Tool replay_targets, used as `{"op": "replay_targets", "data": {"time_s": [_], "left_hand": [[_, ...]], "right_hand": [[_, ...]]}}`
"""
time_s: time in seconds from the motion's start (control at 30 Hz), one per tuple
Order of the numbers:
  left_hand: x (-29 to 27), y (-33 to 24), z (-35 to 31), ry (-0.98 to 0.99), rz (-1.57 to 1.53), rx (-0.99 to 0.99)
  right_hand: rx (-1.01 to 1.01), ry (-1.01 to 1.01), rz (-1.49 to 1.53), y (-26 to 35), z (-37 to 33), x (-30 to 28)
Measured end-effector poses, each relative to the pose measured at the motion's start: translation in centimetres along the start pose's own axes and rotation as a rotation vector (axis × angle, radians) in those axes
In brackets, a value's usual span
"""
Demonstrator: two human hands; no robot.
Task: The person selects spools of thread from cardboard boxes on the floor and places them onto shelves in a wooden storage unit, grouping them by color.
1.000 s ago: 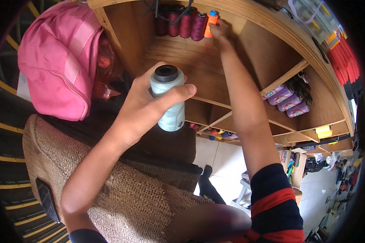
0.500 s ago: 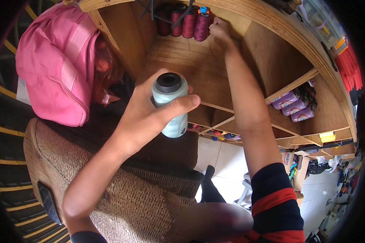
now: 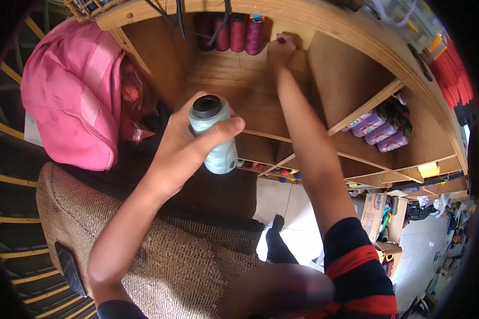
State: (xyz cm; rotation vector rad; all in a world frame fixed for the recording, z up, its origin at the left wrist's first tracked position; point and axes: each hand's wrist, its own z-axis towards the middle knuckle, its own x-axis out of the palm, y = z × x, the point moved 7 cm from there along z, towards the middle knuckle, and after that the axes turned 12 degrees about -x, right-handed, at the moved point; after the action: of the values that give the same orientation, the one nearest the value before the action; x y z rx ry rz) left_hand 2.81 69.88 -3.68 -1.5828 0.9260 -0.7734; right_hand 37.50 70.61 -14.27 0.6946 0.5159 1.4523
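My left hand point(image 3: 183, 141) grips a light blue thread cone point(image 3: 218, 143), its thumb across the front and the black core opening facing up. Inside the upper wooden compartment, my right hand point(image 3: 280, 53) is closed near the back wall. What its fingers hold, if anything, I cannot make out. Just left of it stands a purple thread cone point(image 3: 254, 38) with an orange and blue piece on top. Maroon thread cones point(image 3: 238, 35) line up beside that one, and loose thread ends hang in front of them.
The wooden shelf point(image 3: 351, 114) has dividers; purple-wrapped cones point(image 3: 380, 130) lie in the right compartment. Black cords point(image 3: 180, 18) dangle over the shelf's upper edge. At left are a pink bag point(image 3: 72, 101), a woven brown covering point(image 3: 143, 255) and a phone point(image 3: 70, 268).
My right hand has shifted a little toward me, turned, and come slightly away from the purple cone. The left hand still holds the light blue cone. The whole view has shifted slightly.
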Motion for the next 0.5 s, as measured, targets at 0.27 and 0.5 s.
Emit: {"op": "replay_targets", "data": {"time_s": [0.27,0.5], "left_hand": [[-1.4,-0.4,0.4,-0.113,-0.015,0.056],[0.1,-0.1,1.0,-0.053,0.084,0.081]], "right_hand": [[0.236,0.728,0.308,17.5,-9.1,-7.6],[-0.113,1.121,0.363,24.9,-11.1,-10.4]]}}
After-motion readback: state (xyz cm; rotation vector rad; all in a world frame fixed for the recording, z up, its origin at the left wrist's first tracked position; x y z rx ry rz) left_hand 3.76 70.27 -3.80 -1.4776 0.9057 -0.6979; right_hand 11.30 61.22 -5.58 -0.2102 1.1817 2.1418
